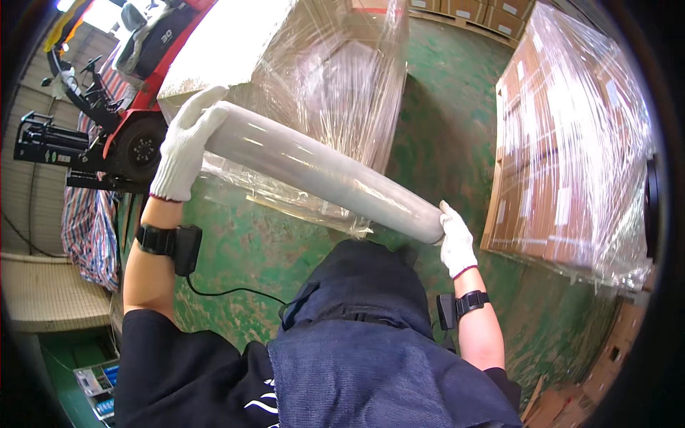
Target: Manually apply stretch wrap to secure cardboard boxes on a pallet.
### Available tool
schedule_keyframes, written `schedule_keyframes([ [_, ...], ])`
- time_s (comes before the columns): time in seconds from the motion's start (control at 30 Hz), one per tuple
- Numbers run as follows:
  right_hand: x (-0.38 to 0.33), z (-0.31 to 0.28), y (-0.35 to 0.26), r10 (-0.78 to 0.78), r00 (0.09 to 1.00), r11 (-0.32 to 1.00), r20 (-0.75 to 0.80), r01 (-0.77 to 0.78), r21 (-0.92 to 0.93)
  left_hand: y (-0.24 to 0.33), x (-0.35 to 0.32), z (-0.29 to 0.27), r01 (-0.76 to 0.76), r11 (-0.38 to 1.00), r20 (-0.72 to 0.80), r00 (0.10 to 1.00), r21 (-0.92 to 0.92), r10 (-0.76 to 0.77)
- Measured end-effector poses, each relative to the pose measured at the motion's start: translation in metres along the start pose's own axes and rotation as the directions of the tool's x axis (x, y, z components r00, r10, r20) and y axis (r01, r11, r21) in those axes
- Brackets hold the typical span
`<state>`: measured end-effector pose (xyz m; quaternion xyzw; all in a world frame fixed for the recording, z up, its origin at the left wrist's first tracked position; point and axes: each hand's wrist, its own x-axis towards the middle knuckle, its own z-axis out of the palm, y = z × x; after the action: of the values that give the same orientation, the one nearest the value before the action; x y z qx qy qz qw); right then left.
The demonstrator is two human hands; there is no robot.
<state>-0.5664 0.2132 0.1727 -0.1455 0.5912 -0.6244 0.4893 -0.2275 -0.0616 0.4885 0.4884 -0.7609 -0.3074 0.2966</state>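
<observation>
A long, thick roll of clear stretch film (321, 171) slants across the middle of the view, its left end higher than its right. My left hand (193, 135), in a white knitted glove, grips the upper left end. At the lower right end, my right hand (455, 239), gloved the same way, is closed on the roll's edge; some fingers are hidden behind it. Just beyond the roll stands a film-wrapped pallet load (335, 78), with loose film hanging round its lower edge. Whether the roll's film joins that wrap, I cannot tell.
To the right stands a pallet of brown cartons (549, 164) wrapped in film. A red and black forklift (135, 121) is parked at the upper left, beside a striped tarp (89, 239). More cartons (478, 13) lie at the back. The floor (449, 93) is scuffed green.
</observation>
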Motion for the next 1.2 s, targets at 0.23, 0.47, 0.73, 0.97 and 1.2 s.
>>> schedule_keyframes([
  [0.23, 0.096, -0.028, -0.032, 0.007, 0.994, 0.999, 0.105, -0.013, 0.050, 0.044, 0.069, 0.042, 0.025, 0.999, -0.119, 0.993, -0.024, -0.028],
  [0.47, 0.203, -0.042, -0.060, 0.419, 0.890, 0.903, 0.183, -0.430, 0.023, 0.087, 0.137, 0.093, 0.121, 0.990, -0.166, 0.977, -0.066, -0.131],
  [0.73, 0.366, -0.010, -0.164, 0.629, 0.750, 0.777, 0.203, -0.612, -0.148, 0.123, 0.291, 0.130, 0.313, 0.948, -0.053, 0.947, -0.051, -0.315],
  [0.97, 0.534, -0.008, -0.240, 0.599, 0.754, 0.793, 0.269, -0.606, -0.066, 0.146, 0.458, 0.180, 0.339, 0.940, -0.115, 0.936, 0.032, -0.333],
  [1.2, 0.769, -0.018, -0.329, 0.357, 0.840, 0.841, 0.410, -0.479, 0.250, 0.149, 0.655, 0.241, 0.311, 0.950, -0.176, 0.937, 0.019, -0.303],
])
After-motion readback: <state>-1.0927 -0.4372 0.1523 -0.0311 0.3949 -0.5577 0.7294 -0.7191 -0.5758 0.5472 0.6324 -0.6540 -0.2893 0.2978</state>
